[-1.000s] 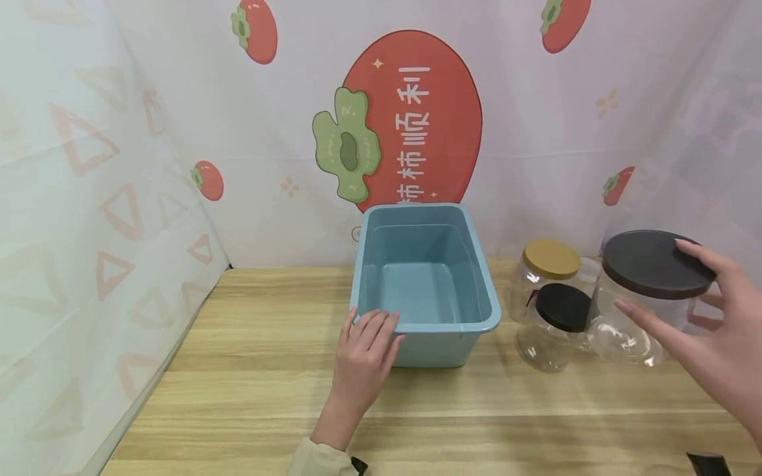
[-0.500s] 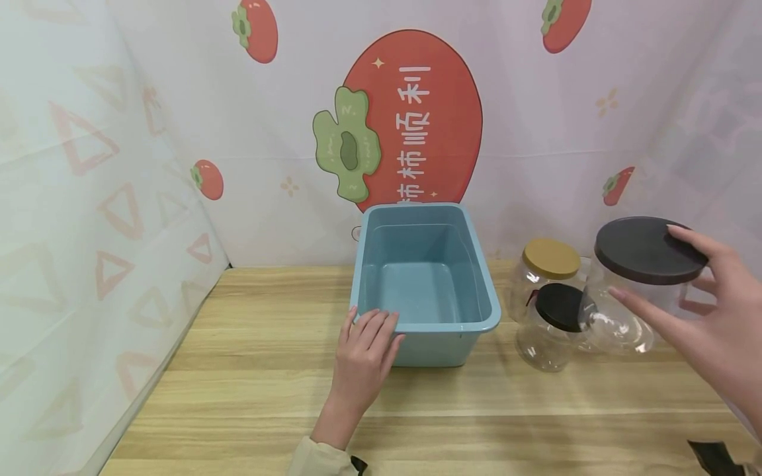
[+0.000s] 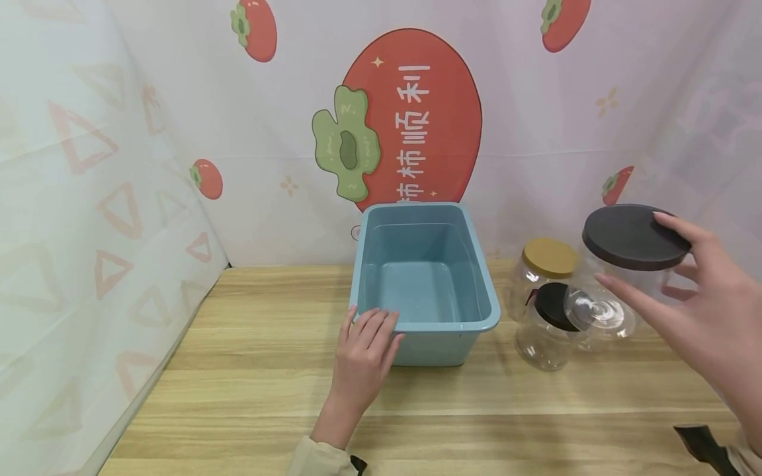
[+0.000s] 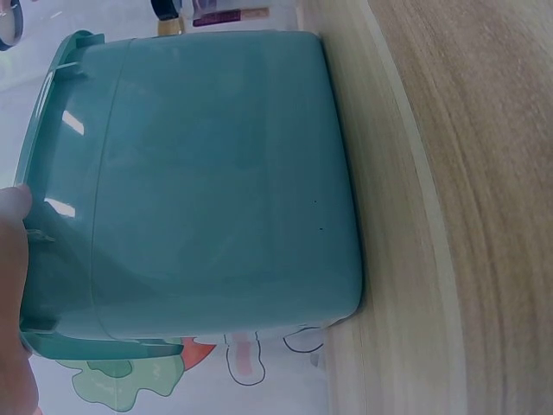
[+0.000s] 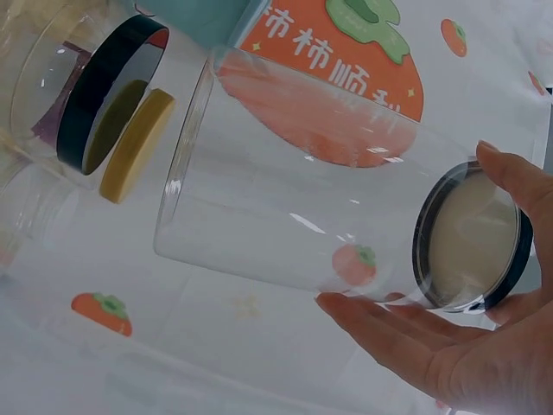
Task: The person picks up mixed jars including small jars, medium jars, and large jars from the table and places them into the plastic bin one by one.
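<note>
A large clear jar (image 5: 294,199) with a flat black lid (image 3: 635,237) is in my right hand (image 3: 708,297), raised and slightly tilted. The thumb lies along its side and a finger reaches onto the lid's top. Through its see-through wall no contents show. My left hand (image 3: 364,354) holds the near-left rim of a blue plastic basin (image 3: 446,328), fingers over the edge. Most of that hand is out of the left wrist view, where the basin's outer wall (image 4: 199,190) fills the middle.
Right of the basin stand a smaller clear jar with a black lid (image 3: 555,305) and, behind it, one with a gold lid (image 3: 550,258). The held jar overlaps the smaller one in the head view. A printed cloth (image 3: 286,119) hangs behind the wooden table (image 3: 256,370).
My right hand has lifted the large jar and brought it left, toward the basin. The left hand and the basin have stayed in place.
</note>
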The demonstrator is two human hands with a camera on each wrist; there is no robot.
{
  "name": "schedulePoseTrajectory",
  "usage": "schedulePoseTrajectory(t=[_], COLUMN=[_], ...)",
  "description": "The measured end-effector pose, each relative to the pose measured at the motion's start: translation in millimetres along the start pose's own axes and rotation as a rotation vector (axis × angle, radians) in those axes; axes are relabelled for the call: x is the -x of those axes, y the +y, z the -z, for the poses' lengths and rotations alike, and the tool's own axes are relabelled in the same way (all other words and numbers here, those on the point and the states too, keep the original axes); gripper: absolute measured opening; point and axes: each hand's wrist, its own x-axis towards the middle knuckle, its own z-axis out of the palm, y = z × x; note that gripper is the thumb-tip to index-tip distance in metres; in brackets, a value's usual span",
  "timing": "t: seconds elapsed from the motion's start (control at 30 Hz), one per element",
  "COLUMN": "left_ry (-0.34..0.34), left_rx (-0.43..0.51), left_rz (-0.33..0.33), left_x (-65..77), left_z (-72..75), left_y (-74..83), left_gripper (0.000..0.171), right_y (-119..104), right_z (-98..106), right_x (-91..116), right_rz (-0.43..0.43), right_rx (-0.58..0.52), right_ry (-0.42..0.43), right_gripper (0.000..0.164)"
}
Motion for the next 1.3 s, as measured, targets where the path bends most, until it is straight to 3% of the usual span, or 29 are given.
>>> schedulePoseTrajectory(t=[0.4,0.67,1.3], left_ry=[0.014,0.017,-0.003], left_rx=[0.000,-0.001,-0.003], left_rz=[0.000,-0.002,0.007], left_x=[0.5,2.5,2.5], left_z=[0.2,0.9,3.2], left_y=[1.2,-2.9,-1.5], left_gripper=[0.042,0.042,0.043], right_y=[-14,-24,-36], right_z=[-11,-27,-47], right_x=[-15,-24,-40], right_rz=[0.060,0.044,0.054], right_rx=[-0.005,-0.040,-0.051], right_ry=[0.004,-0.044,-0.062], right_gripper=[0.099,0.095,0.091])
